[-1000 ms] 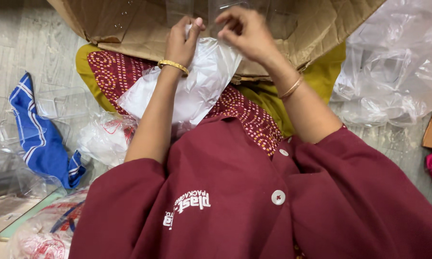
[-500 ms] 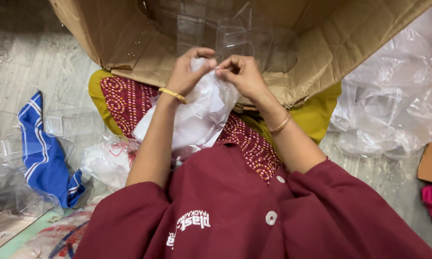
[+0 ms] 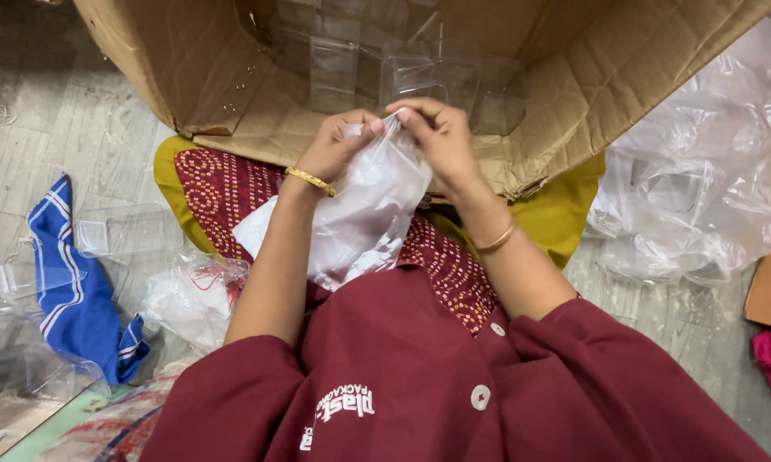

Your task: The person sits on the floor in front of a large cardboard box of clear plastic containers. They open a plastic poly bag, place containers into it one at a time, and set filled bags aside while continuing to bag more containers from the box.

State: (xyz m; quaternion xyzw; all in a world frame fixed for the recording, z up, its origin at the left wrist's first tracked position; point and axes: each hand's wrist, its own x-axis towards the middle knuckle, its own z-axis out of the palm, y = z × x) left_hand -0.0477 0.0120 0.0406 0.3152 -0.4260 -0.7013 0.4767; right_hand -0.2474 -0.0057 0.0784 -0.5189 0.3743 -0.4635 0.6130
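Both forearms reach forward, wrists bent inward. The left hand (image 3: 338,145) and right hand (image 3: 441,141) meet fingertip to fingertip, pinched shut just beside each other.

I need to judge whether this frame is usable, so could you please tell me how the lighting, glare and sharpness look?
Head view: soft, even light, no hard shadows. Both hands, left hand and right hand, are sharp on the clear plastic bag, which shows mild sheen. The clear containers in the cardboard box are hard to separate. Crumpled plastic sheeting glares slightly.

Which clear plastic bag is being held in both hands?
The small clear bag over the lap, pinched at its top by both hands; the big heap of bags lies untouched on the floor.
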